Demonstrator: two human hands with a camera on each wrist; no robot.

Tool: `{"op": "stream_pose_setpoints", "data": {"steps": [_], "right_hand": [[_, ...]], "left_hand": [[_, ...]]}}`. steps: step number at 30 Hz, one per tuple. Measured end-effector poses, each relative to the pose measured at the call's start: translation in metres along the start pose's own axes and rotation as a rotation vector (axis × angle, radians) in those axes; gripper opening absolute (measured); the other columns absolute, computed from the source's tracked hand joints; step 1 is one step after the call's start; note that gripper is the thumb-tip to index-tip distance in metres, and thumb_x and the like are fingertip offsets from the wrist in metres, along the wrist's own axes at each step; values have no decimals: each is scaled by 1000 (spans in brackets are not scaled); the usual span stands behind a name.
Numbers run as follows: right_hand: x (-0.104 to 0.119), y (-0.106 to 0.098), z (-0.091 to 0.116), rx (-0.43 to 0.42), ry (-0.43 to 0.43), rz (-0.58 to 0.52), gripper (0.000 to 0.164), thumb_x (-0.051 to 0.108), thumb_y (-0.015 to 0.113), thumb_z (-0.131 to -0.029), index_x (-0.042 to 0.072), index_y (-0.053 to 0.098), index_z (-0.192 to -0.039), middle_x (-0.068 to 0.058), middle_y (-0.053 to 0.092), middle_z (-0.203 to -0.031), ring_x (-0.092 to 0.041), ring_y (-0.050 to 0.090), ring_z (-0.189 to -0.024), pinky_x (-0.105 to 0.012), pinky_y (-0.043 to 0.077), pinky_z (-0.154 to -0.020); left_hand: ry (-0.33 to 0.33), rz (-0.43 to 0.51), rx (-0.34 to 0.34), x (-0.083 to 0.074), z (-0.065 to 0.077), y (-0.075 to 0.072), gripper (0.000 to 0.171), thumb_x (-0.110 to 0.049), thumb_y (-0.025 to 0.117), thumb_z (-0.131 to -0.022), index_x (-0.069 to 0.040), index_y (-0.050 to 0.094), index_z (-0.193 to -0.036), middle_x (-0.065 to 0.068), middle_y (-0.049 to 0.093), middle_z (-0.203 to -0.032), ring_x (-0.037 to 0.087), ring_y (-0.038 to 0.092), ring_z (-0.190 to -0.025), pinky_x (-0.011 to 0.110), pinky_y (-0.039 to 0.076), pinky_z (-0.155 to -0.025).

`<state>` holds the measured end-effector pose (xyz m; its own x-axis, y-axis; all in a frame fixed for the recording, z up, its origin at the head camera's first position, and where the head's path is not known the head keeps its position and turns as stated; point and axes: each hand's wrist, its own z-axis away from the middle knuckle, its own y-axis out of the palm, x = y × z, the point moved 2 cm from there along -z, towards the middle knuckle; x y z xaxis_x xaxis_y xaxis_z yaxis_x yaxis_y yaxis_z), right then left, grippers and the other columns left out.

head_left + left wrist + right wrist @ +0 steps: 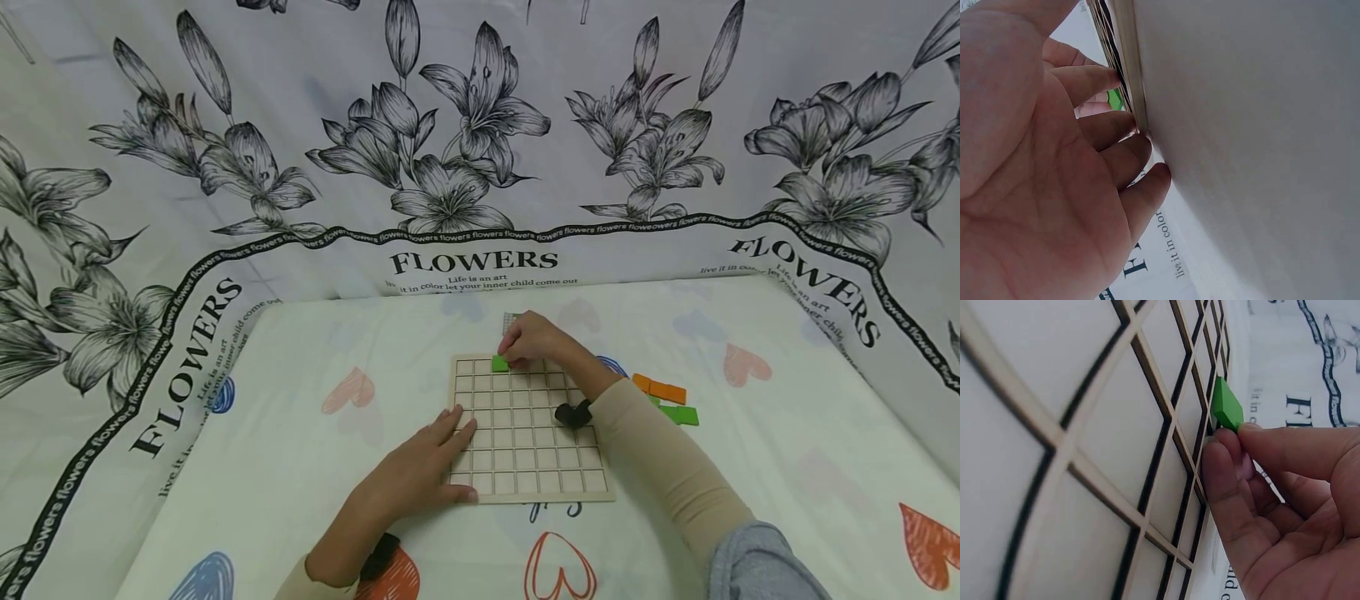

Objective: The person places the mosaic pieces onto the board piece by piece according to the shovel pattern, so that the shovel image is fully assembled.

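Note:
A pale wooden grid board (525, 437) lies on the heart-printed cloth, its squares marked off by thin raised strips. My right hand (536, 340) reaches over the far edge of the board and pinches a small green square tile (500, 363) between thumb and fingers. In the right wrist view that tile (1226, 407) is tilted over a square in the outermost row. At the board's left side, my left hand (423, 462) rests with fingers spread on the frame and the thumb by the near left corner. The left wrist view shows its fingertips (1160, 172) along the board's edge.
Several orange tiles (660, 389) and green tiles (681, 415) lie right of the board, partly behind the right sleeve (667, 467). A small grey checked piece (510, 320) shows behind the right hand. A flower-printed cloth (480, 167) hangs at the back.

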<state>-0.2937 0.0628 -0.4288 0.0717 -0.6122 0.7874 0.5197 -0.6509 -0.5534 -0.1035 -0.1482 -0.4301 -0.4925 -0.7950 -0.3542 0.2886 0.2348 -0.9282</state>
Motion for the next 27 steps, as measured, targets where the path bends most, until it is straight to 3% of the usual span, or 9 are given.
{"op": "stream_pose_setpoints", "data": {"steps": [8, 15, 21, 27], "right_hand": [[2, 5, 6, -32, -26, 35, 8, 5, 70, -91, 5, 78, -93, -4, 72, -86, -18, 69, -75, -32, 58, -69], [3, 10, 11, -86, -70, 150, 7, 9, 74, -88, 9, 79, -93, 0, 71, -91, -17, 65, -79, -34, 55, -73], [1, 14, 14, -112, -88, 119, 6, 8, 77, -85, 8, 77, -91, 0, 69, -87, -17, 64, -78, -33, 55, -71], [4, 18, 19, -136, -116, 183, 9, 6, 77, -85, 7, 79, -93, -2, 71, -90, -18, 66, -82, -35, 56, -74]], "left_hand": [[10, 3, 6, -1, 0, -2, 93, -54, 73, -85, -7, 36, -156, 20, 26, -161, 36, 25, -148, 50, 34, -113], [-7, 7, 15, -1, 0, -1, 93, -53, 74, -85, -8, 35, -156, 19, 26, -162, 35, 24, -148, 50, 33, -113], [-4, 9, 16, -2, 0, -2, 93, -52, 74, -85, -7, 35, -156, 19, 25, -162, 37, 25, -148, 51, 33, -113], [0, 14, 12, -4, 0, -4, 91, -50, 74, -85, -7, 36, -156, 20, 26, -161, 37, 25, -147, 51, 33, -113]]}}
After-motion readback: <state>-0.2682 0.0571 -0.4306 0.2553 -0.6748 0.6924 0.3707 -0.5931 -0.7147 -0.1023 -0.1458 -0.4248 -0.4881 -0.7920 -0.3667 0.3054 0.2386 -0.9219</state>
